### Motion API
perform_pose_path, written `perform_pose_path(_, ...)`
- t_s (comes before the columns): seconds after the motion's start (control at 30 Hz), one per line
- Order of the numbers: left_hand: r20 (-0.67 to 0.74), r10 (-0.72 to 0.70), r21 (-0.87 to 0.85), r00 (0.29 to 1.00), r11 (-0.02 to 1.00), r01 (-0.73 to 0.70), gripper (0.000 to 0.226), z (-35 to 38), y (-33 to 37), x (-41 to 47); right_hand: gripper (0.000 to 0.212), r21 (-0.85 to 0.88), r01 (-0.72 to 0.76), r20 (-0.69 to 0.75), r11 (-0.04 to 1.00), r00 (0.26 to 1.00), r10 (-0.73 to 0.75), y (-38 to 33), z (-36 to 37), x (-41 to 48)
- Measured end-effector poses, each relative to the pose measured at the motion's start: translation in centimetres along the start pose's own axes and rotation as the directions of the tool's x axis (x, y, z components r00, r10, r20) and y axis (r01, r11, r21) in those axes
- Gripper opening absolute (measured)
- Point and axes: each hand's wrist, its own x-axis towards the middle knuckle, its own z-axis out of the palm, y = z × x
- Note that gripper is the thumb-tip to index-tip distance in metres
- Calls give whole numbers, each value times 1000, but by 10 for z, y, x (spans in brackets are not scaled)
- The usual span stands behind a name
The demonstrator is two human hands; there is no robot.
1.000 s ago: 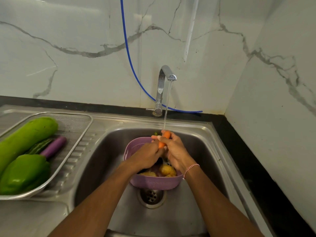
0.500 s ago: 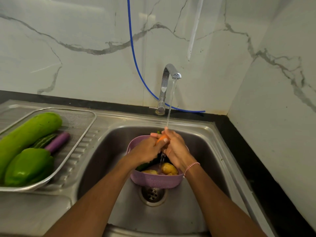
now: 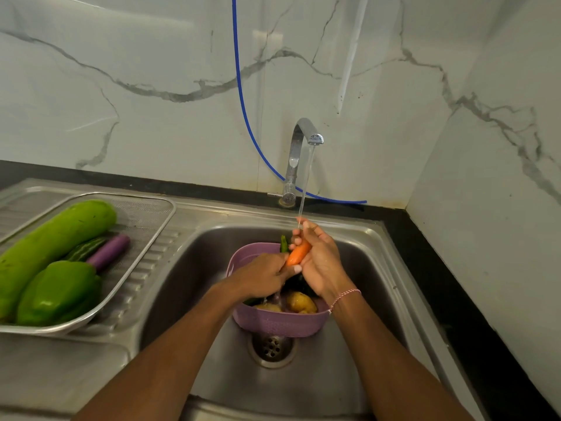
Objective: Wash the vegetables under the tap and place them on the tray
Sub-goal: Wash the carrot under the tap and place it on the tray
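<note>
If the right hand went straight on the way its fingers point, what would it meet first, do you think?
Probably the sink's rear wall, just below the tap. The right hand, holding the carrot, points up and away under the water stream; depth is unclear.

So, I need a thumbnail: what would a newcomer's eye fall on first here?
The small orange carrot, held by the left hand and right hand under the stream from the chrome tap, over the lilac plastic basket in the steel sink. Then the big bright green gourd and green bell pepper on the steel mesh tray at left.
</note>
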Motion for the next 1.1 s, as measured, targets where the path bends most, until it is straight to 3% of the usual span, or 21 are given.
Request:
perform_pose_path(0.17,-135,27,-42,991,999,-33,68,3,2,1,31,-42,-53,10,998,999,53,4,0,0)
perform_pose_path(0.4,-339,-20,-82,941,997,-8,61,-10,4,1,27,48,-93,90,994,992,89,4,3,-3)
perform_pose_path(0.53,-204,-46,-239,978,971,-5,53,-12,4,0,15,32,-48,114,998,993,44,1,3,-3)
perform_pose_path(0.7,-73,33,-170,997,984,-45,16,-6,-7,3,31,-11,18,140,1000,990,-17,2,-1,0)
perform_pose_path(0.83,-101,49,-178,994,982,-66,25,-4,-2,3,32,-81,52,98,995,994,-44,5,-1,2)
perform_pose_path(0.97,-105,-6,-198,994,980,-15,14,-4,2,1,31,-132,58,72,990,996,-48,7,-1,2)
perform_pose_path(1.1,-158,22,-210,987,976,-55,34,-2,4,1,27,-183,79,57,980,996,-69,8,2,-1)
